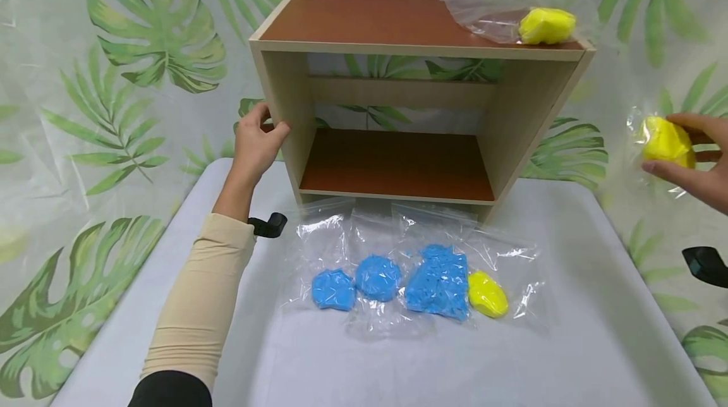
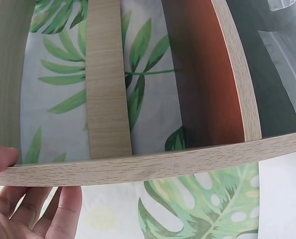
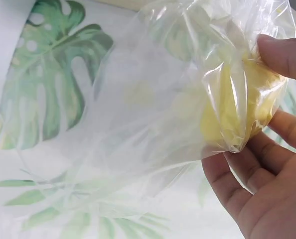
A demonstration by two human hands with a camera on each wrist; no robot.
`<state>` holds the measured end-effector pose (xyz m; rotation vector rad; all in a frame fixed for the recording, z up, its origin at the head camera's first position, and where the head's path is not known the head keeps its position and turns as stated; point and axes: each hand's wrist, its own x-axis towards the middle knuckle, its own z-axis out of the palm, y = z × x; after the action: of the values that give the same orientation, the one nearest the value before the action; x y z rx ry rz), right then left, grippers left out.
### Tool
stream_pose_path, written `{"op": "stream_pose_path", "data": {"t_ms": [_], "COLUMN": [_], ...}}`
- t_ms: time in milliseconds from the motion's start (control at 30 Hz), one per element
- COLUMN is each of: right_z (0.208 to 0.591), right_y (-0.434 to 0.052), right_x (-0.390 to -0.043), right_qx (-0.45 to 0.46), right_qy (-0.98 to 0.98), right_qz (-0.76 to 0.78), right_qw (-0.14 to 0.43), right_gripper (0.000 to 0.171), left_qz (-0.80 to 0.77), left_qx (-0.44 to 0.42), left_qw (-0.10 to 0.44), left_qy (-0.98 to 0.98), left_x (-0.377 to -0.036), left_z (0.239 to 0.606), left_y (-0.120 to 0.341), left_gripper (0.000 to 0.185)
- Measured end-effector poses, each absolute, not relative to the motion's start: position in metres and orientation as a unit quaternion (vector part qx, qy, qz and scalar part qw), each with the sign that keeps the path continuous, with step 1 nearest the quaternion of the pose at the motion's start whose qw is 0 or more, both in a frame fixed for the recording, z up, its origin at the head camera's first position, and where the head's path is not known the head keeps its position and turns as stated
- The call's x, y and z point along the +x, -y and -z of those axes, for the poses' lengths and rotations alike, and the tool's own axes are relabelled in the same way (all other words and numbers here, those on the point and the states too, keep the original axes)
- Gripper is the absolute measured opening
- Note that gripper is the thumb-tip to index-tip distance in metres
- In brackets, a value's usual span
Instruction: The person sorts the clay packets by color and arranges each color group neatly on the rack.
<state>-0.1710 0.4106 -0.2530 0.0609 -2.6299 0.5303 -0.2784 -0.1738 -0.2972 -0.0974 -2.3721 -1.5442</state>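
Note:
On the left, my left hand (image 1: 257, 140) grips the front edge of the side panel of a small wooden shelf (image 1: 364, 23). In the left wrist view, the thumb lies inside that panel (image 2: 153, 167) and the fingers lie outside it. Off to the right, my right hand (image 1: 702, 157) holds a yellow lump (image 1: 667, 141) in a clear plastic bag, raised beside the shelf. The right wrist view shows thumb and fingers around the bagged yellow lump (image 3: 237, 102), with the loose part of the bag (image 3: 183, 30) spreading leftward.
Another bagged yellow lump (image 1: 547, 26) lies on the shelf top's right end. Before the shelf, on the white table (image 1: 398, 369), is a row of clear bags with blue lumps (image 1: 378, 277) and one yellow lump (image 1: 487, 294). Leaf-patterned cloth (image 1: 142, 110) hangs behind.

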Motion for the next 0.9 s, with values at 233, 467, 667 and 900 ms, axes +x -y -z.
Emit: {"op": "stream_pose_path", "data": {"t_ms": [233,467,667,900], "right_z": [0.238,0.230,0.220,0.211], "right_y": [-0.405,-0.401,-0.398,-0.396], "right_x": [-0.176,-0.180,-0.184,-0.186], "right_qx": [0.011,0.015,0.021,0.027], "right_qy": [0.952,0.951,0.953,0.946], "right_qz": [-0.192,-0.194,-0.191,-0.202], "right_qw": [0.238,0.239,0.234,0.253], "right_gripper": [0.068,0.068,0.069,0.068], "left_qz": [0.543,0.540,0.525,0.522], "left_qx": [-0.041,-0.046,-0.049,-0.064], "left_qw": [0.154,0.155,0.155,0.142], "left_qy": [0.825,0.826,0.836,0.838], "left_x": [-0.280,-0.279,-0.278,-0.282], "left_z": [0.298,0.298,0.298,0.297], "left_y": [0.174,0.176,0.179,0.183], "left_gripper": [0.038,0.041,0.043,0.047]}}
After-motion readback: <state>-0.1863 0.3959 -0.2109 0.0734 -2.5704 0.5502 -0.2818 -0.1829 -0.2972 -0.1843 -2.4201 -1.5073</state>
